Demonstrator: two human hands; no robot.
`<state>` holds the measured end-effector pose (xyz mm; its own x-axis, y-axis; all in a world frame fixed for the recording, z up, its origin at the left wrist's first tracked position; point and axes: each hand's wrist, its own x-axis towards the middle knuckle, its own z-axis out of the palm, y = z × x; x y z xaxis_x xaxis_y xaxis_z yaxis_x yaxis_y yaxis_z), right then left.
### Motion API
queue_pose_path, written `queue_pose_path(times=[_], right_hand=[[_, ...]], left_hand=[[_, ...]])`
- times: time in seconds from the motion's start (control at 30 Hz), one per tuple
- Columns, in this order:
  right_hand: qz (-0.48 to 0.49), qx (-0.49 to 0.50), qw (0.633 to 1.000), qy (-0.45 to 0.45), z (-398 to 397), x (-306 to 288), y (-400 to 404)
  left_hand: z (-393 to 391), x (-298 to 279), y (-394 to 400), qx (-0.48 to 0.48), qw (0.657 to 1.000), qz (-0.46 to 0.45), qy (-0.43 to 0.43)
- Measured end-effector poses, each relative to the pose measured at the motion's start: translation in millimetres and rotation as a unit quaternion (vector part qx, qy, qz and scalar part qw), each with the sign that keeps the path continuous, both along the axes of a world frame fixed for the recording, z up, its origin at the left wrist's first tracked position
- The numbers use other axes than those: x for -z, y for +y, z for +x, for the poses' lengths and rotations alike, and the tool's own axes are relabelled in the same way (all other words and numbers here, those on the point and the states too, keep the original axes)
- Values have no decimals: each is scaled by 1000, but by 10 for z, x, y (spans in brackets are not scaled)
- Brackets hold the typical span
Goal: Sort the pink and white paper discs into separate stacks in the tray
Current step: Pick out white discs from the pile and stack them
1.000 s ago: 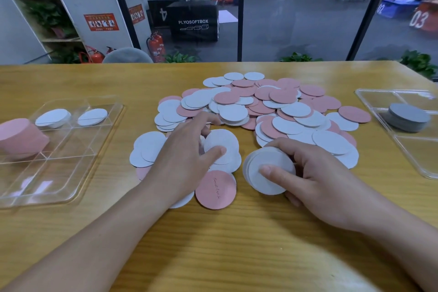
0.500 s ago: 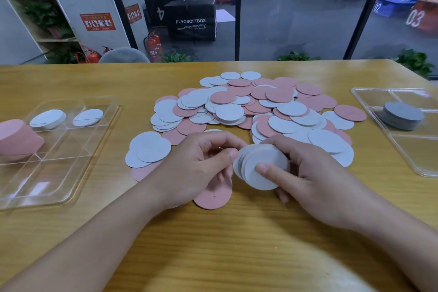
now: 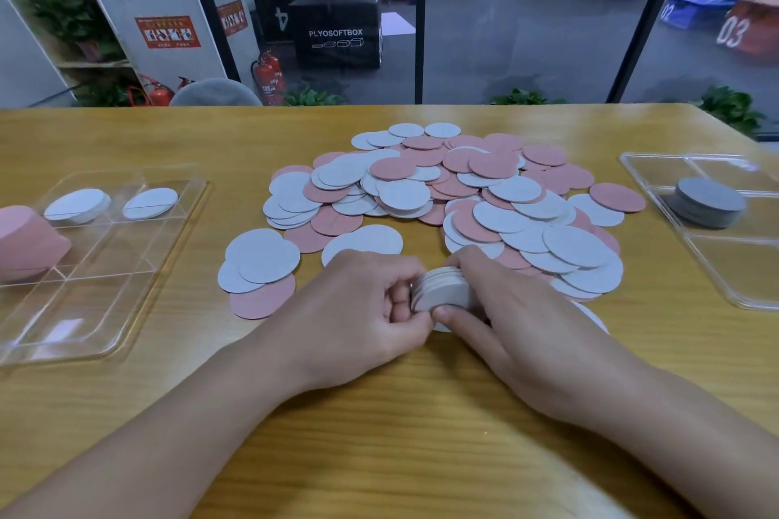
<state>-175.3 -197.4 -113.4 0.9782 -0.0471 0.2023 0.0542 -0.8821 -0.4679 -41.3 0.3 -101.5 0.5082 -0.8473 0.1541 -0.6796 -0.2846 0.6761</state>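
Note:
A loose pile of pink and white paper discs (image 3: 455, 190) covers the middle of the wooden table. In front of it I hold a small stack of white discs (image 3: 442, 292) on edge, pressed between both hands. My left hand (image 3: 358, 303) grips its left side with curled fingers. On the stack's right side my right hand (image 3: 514, 320) clasps it, thumb underneath. The clear divided tray (image 3: 101, 308) lies at the left, with two low white stacks (image 3: 78, 204) in its far compartments and a tall pink stack (image 3: 25, 240) at its left edge.
A second clear tray (image 3: 742, 278) at the right holds a grey stack of discs (image 3: 708, 200). A few white and pink discs (image 3: 261, 265) lie apart at the pile's left front. Beyond the table's far edge stands a glass wall.
My left hand picked up a white disc from the table and brought it to the stack in my right hand. The stack turned from flat to on edge, now squeezed between both hands.

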Motion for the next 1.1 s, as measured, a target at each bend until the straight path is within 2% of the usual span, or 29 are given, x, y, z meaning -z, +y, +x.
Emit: queue_pose_path(times=[0.1,0.17,0.23,0.27,0.3,0.37,0.47,0.5,0.57,0.67,0.73,0.8,0.9,0.97,1.1], right_hand=[[-12,-4,999,35,-21,-58,16],[16,-7,999,36,-38,-132,19],[141,37,989,4,-66,-207,16],[226,82,971,-4,-89,-243,7],[303,123,945,4,-128,-268,-3],[405,142,902,49,-229,-290,-7],[463,113,875,89,-362,-245,36],[462,111,875,86,-396,-219,54],[438,106,890,71,-459,-174,98],[339,88,935,51,-557,-100,187],[261,89,961,34,-595,-53,229],[219,95,971,16,-615,-17,260],[135,94,986,-13,-613,13,281],[145,95,985,-19,-609,12,265],[203,101,974,-11,-535,-74,197]], left_hand=[[8,-26,7,7,1000,14,-18],[17,-46,1,14,999,11,-35],[5,-61,6,22,999,-18,-46],[-21,-63,19,27,997,-43,-67],[-59,-62,43,28,992,-67,-108],[-163,-46,100,28,968,-100,-228],[-292,55,191,54,928,-105,-352],[-313,94,229,57,924,-102,-364],[-323,166,308,55,938,-85,-330],[-296,208,458,45,964,-54,-258],[-237,221,526,-7,969,-41,-242],[-163,202,565,-78,976,-22,-203],[-95,151,599,-139,979,54,-137],[-89,141,606,-144,979,88,-118],[-106,106,597,-138,983,68,-103]])
